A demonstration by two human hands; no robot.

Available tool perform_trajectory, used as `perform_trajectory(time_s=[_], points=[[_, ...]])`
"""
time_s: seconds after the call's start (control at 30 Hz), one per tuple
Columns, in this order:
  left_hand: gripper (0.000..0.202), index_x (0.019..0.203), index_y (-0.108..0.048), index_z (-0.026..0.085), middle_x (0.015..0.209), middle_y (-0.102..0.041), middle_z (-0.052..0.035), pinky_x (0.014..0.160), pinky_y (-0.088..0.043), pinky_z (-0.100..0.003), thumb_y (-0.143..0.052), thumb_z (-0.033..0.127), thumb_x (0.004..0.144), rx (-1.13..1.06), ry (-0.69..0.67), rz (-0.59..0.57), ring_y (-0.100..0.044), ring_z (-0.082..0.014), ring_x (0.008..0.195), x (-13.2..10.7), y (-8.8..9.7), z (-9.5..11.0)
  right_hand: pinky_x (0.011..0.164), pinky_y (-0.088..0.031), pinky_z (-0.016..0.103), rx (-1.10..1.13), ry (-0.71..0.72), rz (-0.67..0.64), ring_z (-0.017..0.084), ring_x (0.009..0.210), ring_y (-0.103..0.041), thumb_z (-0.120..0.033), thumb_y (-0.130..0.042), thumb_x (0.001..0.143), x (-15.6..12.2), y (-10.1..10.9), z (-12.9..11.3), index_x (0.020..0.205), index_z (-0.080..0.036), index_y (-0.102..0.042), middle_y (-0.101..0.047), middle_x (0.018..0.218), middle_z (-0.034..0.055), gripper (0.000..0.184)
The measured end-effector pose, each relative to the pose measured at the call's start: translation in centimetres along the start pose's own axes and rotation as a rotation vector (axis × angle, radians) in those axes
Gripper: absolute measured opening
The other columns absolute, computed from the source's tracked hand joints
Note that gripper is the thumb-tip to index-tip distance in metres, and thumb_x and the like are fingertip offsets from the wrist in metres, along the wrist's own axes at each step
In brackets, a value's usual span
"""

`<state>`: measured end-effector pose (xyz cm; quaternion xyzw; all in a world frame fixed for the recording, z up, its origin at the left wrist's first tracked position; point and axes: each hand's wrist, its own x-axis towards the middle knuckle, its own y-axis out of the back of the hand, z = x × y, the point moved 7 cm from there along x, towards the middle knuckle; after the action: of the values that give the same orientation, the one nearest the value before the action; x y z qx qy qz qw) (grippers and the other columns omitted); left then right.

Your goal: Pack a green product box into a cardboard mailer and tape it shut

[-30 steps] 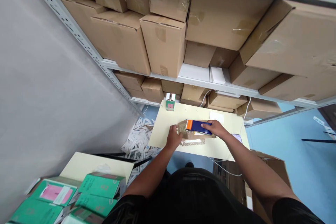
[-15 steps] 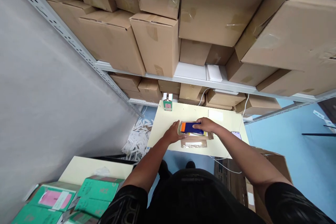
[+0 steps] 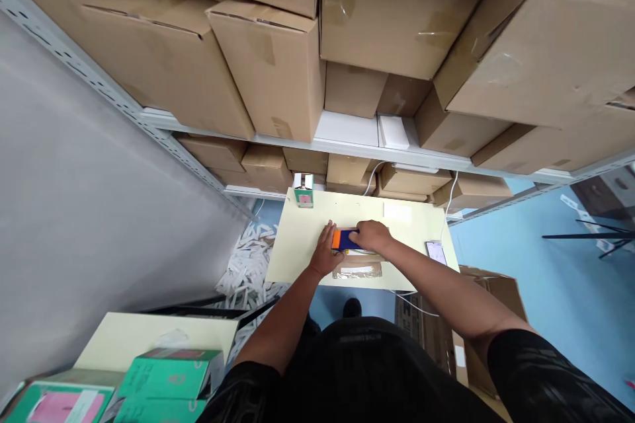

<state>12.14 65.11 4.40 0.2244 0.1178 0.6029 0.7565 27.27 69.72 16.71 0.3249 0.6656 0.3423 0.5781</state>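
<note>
A small blue and orange box (image 3: pixel 344 238) is pressed down onto a brown padded envelope (image 3: pixel 358 269) that lies near the middle of the pale yellow table (image 3: pixel 297 244). The right hand (image 3: pixel 373 235) is laid over the right part of the box and is closed on it from above. The left hand (image 3: pixel 325 252) is placed flat and open at the left end, touching the orange end of the box and the envelope edge. It is judged that the box is being fitted into or onto the envelope. For the next move, the envelope mouth probably must be held steady while the box is slid. A phone (image 3: pixel 436 252) lies at the right table edge, and a small green and white carton (image 3: pixel 303 190) stands at the far side.
</note>
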Motion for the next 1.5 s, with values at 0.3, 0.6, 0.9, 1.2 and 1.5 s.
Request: perform_trajectory(time_s=[0.3,0.6,0.9,1.2,1.5], points=[[0.137,0.162,-0.026,0.02,0.169,-0.024,-0.0188,0.127,-0.03,-0.054,-0.094,0.065,0.051,0.044,-0.096,-0.323,-0.029,-0.0385,0.154,1.6,0.8,0.3,0.072,-0.048,0.031,0.015,0.002,-0.026,0.03,0.099,-0.071,-0.083,-0.054,0.081,0.4,0.0,1.3,0.106,-0.02,-0.077,-0.077,0.108,0.0144,0.072],[0.117,0.155,-0.039,0.02,0.156,-0.044,-0.0165,0.122,-0.038,-0.049,-0.094,0.047,0.054,0.201,-0.096,-0.282,-0.047,-0.037,0.142,2.0,1.3,1.7,0.07,-0.045,0.028,0.072,0.039,-0.068,0.027,0.094,-0.07,-0.084,-0.057,0.081,-0.1,0.2,3.2,0.102,-0.02,-0.078,-0.077,0.105,0.014,0.07],[0.112,0.153,-0.041,0.02,0.154,-0.045,-0.017,0.117,-0.042,-0.05,-0.09,0.049,0.057,0.283,-0.089,-0.319,-0.052,-0.0393,0.135,2.3,1.2,2.4,0.062,-0.038,0.028,0.116,0.029,-0.03,0.024,0.083,-0.069,-0.081,-0.054,0.085,-1.6,-0.2,9.8,0.094,-0.021,-0.077,-0.077,0.092,0.0111,0.065],[0.108,0.152,-0.04,0.021,0.152,-0.046,-0.0162,0.117,-0.043,-0.05,-0.089,0.047,0.059,0.314,-0.121,-0.328,-0.053,-0.038,0.134,2.3,1.5,2.4,0.063,-0.034,0.03,0.167,-0.079,0.006,0.024,0.075,-0.065,-0.077,-0.054,0.086,-4.7,-0.3,21.4,0.082,-0.02,-0.074,-0.072,0.076,0.009,0.06],[0.106,0.151,-0.038,0.024,0.152,-0.045,-0.0146,0.119,-0.042,-0.049,-0.088,0.045,0.06,0.303,-0.119,-0.33,-0.051,-0.0358,0.136,2.4,1.4,2.1,0.065,-0.037,0.031,0.129,-0.19,-0.052,0.026,0.077,-0.067,-0.078,-0.054,0.085,-5.0,-3.7,27.9,0.083,-0.019,-0.074,-0.073,0.08,0.013,0.062]])
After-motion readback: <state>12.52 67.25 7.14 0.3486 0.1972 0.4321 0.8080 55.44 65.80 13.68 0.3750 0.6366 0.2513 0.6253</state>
